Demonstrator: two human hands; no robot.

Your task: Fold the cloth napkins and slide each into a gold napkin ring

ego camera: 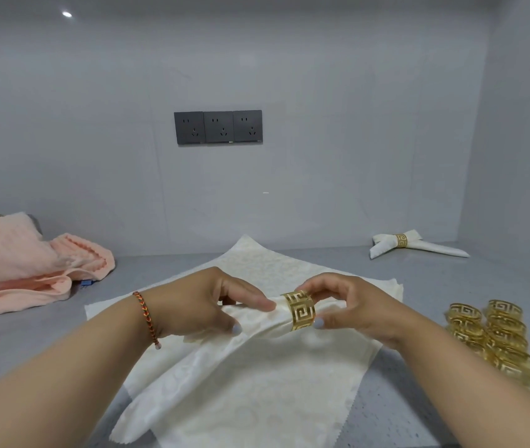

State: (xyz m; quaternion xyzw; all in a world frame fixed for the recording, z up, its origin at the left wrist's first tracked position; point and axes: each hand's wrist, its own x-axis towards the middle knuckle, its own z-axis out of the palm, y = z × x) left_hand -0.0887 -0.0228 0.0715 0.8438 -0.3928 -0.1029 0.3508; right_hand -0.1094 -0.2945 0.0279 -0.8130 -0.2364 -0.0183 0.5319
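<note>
Folded cream napkin (257,318) held above the flat napkin stack (257,383) on the bench (418,279), long axis running left-right, slightly raised toward the right.

Gold napkin ring (299,310) sits round its right portion; a short end pokes out right of the ring.

Right hand (351,305): fingers pinch the ring.

Left hand (199,302): fingers grip the roll just left of the ring.

Judgement: ring travels leftward along the axis toward the left hand. Spare rings (496,337) right, well apart.
</note>
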